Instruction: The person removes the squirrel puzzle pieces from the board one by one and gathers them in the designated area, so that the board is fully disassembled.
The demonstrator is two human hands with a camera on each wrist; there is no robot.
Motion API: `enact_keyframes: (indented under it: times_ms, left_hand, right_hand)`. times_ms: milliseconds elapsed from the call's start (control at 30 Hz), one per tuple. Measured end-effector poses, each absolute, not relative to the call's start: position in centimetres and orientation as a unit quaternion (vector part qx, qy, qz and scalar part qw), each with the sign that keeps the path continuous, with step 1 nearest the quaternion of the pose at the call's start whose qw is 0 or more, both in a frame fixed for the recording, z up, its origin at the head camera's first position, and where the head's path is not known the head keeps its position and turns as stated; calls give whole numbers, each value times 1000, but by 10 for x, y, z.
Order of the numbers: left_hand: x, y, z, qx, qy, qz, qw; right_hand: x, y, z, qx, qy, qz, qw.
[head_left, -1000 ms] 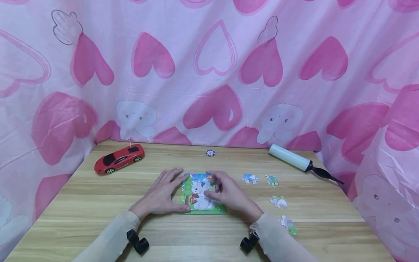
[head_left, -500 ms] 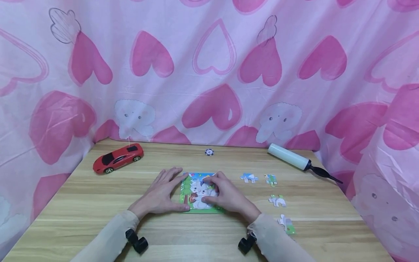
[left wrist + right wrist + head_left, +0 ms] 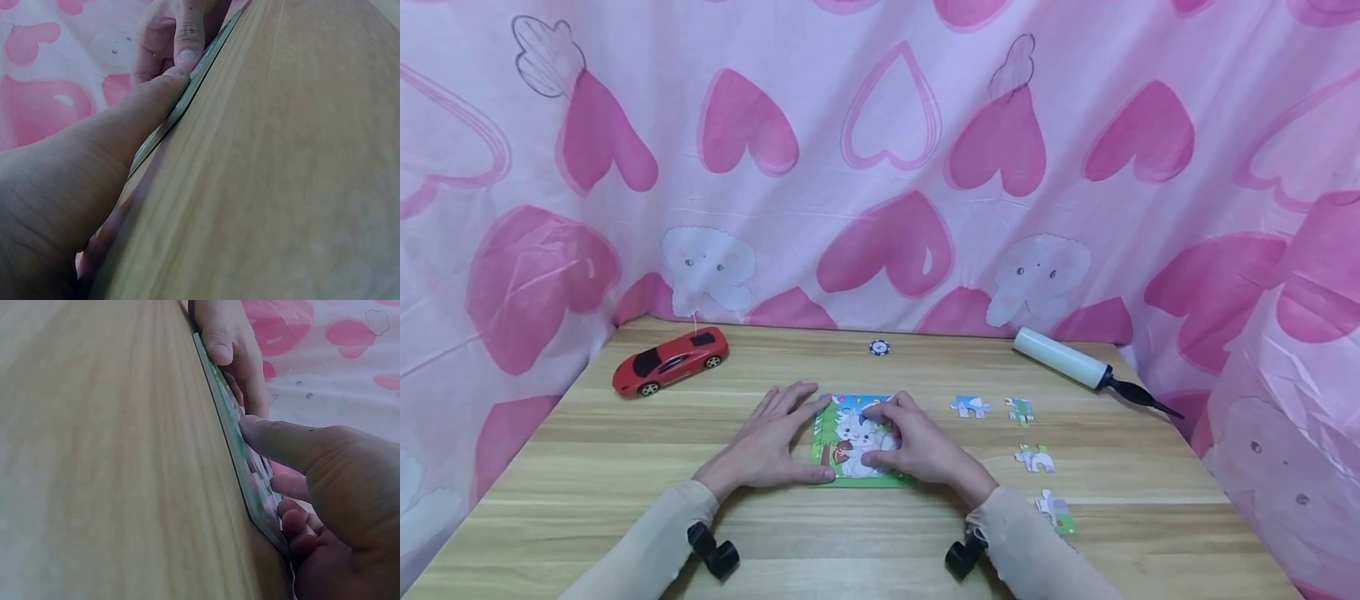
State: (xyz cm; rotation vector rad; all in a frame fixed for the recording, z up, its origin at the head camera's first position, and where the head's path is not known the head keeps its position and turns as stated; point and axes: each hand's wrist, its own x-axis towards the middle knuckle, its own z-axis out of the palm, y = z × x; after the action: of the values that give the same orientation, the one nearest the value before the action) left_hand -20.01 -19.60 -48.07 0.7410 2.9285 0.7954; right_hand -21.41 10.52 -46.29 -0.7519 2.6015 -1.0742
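Observation:
In the head view, a jigsaw puzzle board with a green border and white cartoon animals lies flat on the table. My left hand rests along its left side, fingers stretched out and thumb at the lower left corner. Over the board's right part, my right hand has its bent index finger and thumb set apart about a puzzle piece, its outline partly hidden by the fingers. The right wrist view shows the right thumb on the board's face, with other fingers curled at the far side.
Several loose puzzle pieces, such as a white-and-green one, lie right of the board. A red toy car stands at the back left, a poker chip at the back middle, a hand pump at the back right. A pink heart-patterned curtain hangs behind.
My right hand has shifted slightly left over the board, and its index finger and thumb sit lower on the picture. The left hand has stayed in place beside the board.

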Motion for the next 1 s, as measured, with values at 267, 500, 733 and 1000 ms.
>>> enact_keyframes:
  times_ms: [267, 500, 733, 1000]
  left_hand:
    - [-200, -196, -480, 237, 938, 253, 10]
    - [-200, -196, -479, 240, 935, 260, 12]
    - [-200, -197, -479, 240, 935, 260, 13]
    - [-200, -197, -479, 238, 935, 261, 13]
  right_hand:
    - [-214, 104, -461, -263, 885, -366, 116]
    - [-215, 102, -461, -253, 880, -382, 123]
    - [-214, 101, -461, -251, 876, -395, 119]
    - [-213, 101, -459, -250, 875, -401, 108]
